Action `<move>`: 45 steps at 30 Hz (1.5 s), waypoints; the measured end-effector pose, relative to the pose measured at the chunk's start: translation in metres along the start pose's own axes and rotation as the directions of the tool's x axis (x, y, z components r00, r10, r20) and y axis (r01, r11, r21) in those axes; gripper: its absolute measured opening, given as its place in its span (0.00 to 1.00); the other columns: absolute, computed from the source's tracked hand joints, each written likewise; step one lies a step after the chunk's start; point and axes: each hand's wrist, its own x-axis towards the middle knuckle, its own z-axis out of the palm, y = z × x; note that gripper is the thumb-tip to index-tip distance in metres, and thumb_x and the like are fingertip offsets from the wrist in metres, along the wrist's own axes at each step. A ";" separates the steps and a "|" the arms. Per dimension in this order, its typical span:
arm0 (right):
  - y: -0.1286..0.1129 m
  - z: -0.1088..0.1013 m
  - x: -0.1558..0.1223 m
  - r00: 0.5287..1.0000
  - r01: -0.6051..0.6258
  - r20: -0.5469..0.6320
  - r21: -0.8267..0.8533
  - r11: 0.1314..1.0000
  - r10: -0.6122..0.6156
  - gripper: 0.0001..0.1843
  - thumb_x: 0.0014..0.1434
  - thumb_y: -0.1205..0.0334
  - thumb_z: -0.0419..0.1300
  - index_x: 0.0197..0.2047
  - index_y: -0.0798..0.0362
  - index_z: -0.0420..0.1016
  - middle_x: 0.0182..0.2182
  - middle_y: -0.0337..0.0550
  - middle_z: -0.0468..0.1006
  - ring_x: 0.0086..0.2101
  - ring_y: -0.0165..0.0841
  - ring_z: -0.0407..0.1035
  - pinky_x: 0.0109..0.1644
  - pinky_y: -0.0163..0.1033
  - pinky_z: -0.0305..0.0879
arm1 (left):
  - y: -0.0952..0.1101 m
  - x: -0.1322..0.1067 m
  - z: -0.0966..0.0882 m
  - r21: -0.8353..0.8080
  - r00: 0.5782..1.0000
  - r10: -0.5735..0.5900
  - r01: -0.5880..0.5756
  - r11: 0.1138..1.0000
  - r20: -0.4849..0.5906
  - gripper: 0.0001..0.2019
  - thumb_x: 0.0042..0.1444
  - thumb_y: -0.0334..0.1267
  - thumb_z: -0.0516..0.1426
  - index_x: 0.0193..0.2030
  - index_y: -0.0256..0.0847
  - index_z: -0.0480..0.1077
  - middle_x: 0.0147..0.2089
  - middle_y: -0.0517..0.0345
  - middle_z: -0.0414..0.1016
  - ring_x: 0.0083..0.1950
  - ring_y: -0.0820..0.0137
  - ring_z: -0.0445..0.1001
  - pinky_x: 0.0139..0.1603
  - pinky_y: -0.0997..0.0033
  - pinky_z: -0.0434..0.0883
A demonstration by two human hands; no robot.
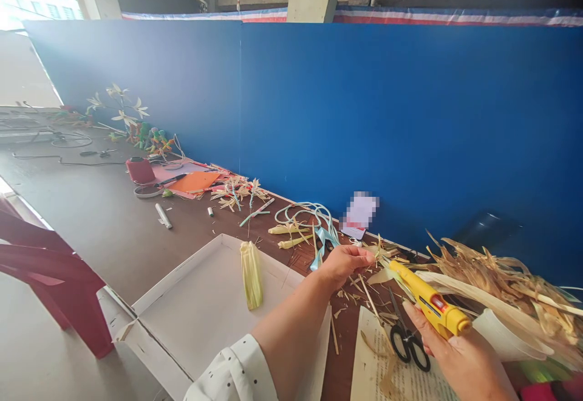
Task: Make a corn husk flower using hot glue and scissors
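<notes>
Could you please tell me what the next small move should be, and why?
Perhaps guide the yellow glue gun gently to the pale husk piece, since the left hand pinches that piece and the right hand points the gun toward it.

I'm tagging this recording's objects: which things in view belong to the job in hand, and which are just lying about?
Belonging, judging by the hands:
- yellow plastic glue gun, in the right hand
- small pale husk piece, pinched by the left hand
- probably the dry tan husk pile and black-handled metal scissors

Apparently lying about:
- red cone-shaped spool
- flat orange paper sheet
- white cylinder
</notes>
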 end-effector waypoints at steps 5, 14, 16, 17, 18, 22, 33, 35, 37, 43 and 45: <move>0.007 0.002 -0.003 0.994 0.060 0.089 -0.037 0.998 -0.057 0.17 0.58 0.55 0.49 0.37 0.49 0.79 0.19 0.43 0.74 0.20 0.34 0.69 0.26 0.35 0.65 | 0.003 -0.002 0.002 -0.007 1.000 -0.008 0.008 1.000 -0.007 0.21 0.32 0.48 0.68 0.28 0.33 0.73 0.26 0.59 0.68 0.26 0.79 0.59 0.31 0.73 0.55; -0.003 0.001 0.004 0.991 0.104 0.087 -0.018 0.994 -0.102 0.18 0.59 0.56 0.49 0.37 0.49 0.79 0.22 0.45 0.76 0.27 0.38 0.73 0.32 0.38 0.69 | -0.002 0.002 -0.001 0.007 1.000 0.003 -0.003 1.000 0.003 0.21 0.33 0.47 0.68 0.30 0.32 0.74 0.27 0.58 0.69 0.25 0.80 0.58 0.29 0.74 0.53; -0.003 0.002 0.004 0.995 0.062 0.083 -0.017 0.998 -0.060 0.17 0.59 0.55 0.49 0.37 0.49 0.79 0.22 0.46 0.76 0.28 0.39 0.73 0.32 0.38 0.69 | -0.003 0.003 -0.001 0.006 1.000 0.007 -0.007 1.000 0.008 0.21 0.34 0.47 0.68 0.31 0.32 0.74 0.27 0.58 0.69 0.24 0.80 0.58 0.29 0.74 0.53; -0.004 0.002 0.003 0.995 0.068 0.077 -0.015 0.998 -0.066 0.18 0.59 0.55 0.49 0.37 0.49 0.79 0.23 0.46 0.77 0.28 0.39 0.73 0.32 0.38 0.69 | -0.003 0.003 -0.001 0.001 1.000 0.010 -0.010 1.000 0.010 0.21 0.34 0.47 0.68 0.31 0.32 0.74 0.27 0.58 0.69 0.24 0.80 0.58 0.29 0.74 0.53; -0.003 0.003 0.003 0.993 0.090 0.073 -0.011 0.996 -0.089 0.18 0.59 0.55 0.48 0.36 0.49 0.79 0.24 0.47 0.77 0.28 0.38 0.73 0.32 0.38 0.69 | -0.003 0.002 -0.001 -0.003 1.000 0.012 -0.012 1.000 0.012 0.21 0.34 0.47 0.68 0.31 0.32 0.74 0.27 0.58 0.69 0.24 0.80 0.58 0.29 0.74 0.53; 0.004 0.003 0.000 0.990 0.131 0.059 -0.034 0.991 -0.129 0.19 0.60 0.56 0.47 0.36 0.51 0.79 0.23 0.46 0.77 0.24 0.36 0.72 0.28 0.37 0.68 | -0.004 0.002 -0.001 -0.001 1.000 0.012 -0.012 1.000 0.011 0.21 0.34 0.47 0.68 0.30 0.32 0.74 0.26 0.59 0.69 0.25 0.80 0.59 0.29 0.74 0.53; -0.002 0.003 0.002 0.986 0.163 0.054 -0.050 0.985 -0.160 0.16 0.59 0.60 0.49 0.35 0.50 0.79 0.22 0.45 0.76 0.26 0.37 0.72 0.30 0.37 0.68 | -0.001 0.001 0.000 -0.003 1.000 -0.015 0.015 1.000 0.002 0.22 0.33 0.47 0.68 0.31 0.32 0.74 0.27 0.58 0.69 0.25 0.80 0.59 0.31 0.73 0.55; 0.000 0.002 0.003 0.964 0.264 0.049 -0.099 0.959 -0.261 0.17 0.60 0.63 0.48 0.36 0.50 0.79 0.20 0.43 0.75 0.23 0.35 0.71 0.29 0.35 0.66 | -0.002 0.001 0.000 0.001 1.000 -0.015 0.015 1.000 0.002 0.22 0.33 0.47 0.68 0.31 0.32 0.74 0.27 0.58 0.69 0.25 0.80 0.59 0.31 0.73 0.54; 0.003 0.001 0.002 0.928 0.371 0.043 -0.172 0.912 -0.370 0.19 0.60 0.67 0.46 0.38 0.49 0.80 0.19 0.41 0.74 0.19 0.32 0.68 0.26 0.34 0.64 | -0.002 0.001 -0.001 -0.002 1.000 -0.013 0.013 1.000 0.006 0.22 0.33 0.47 0.68 0.31 0.32 0.74 0.27 0.58 0.69 0.25 0.80 0.58 0.30 0.73 0.54; 0.019 0.005 -0.008 0.903 0.423 0.073 -0.325 0.846 -0.424 0.23 0.56 0.74 0.44 0.39 0.50 0.80 0.15 0.39 0.71 0.16 0.29 0.63 0.22 0.31 0.59 | -0.004 0.002 -0.002 -0.041 1.000 -0.005 0.005 0.999 0.005 0.22 0.32 0.48 0.68 0.30 0.32 0.74 0.27 0.57 0.70 0.27 0.78 0.59 0.31 0.74 0.54; 0.025 0.008 -0.015 0.926 0.377 0.104 -0.322 0.869 -0.363 0.24 0.56 0.73 0.44 0.40 0.49 0.80 0.17 0.39 0.72 0.16 0.29 0.63 0.22 0.31 0.60 | -0.004 0.002 -0.002 -0.077 1.000 -0.002 0.003 0.997 0.006 0.21 0.32 0.47 0.69 0.29 0.32 0.74 0.28 0.56 0.70 0.28 0.77 0.61 0.32 0.73 0.56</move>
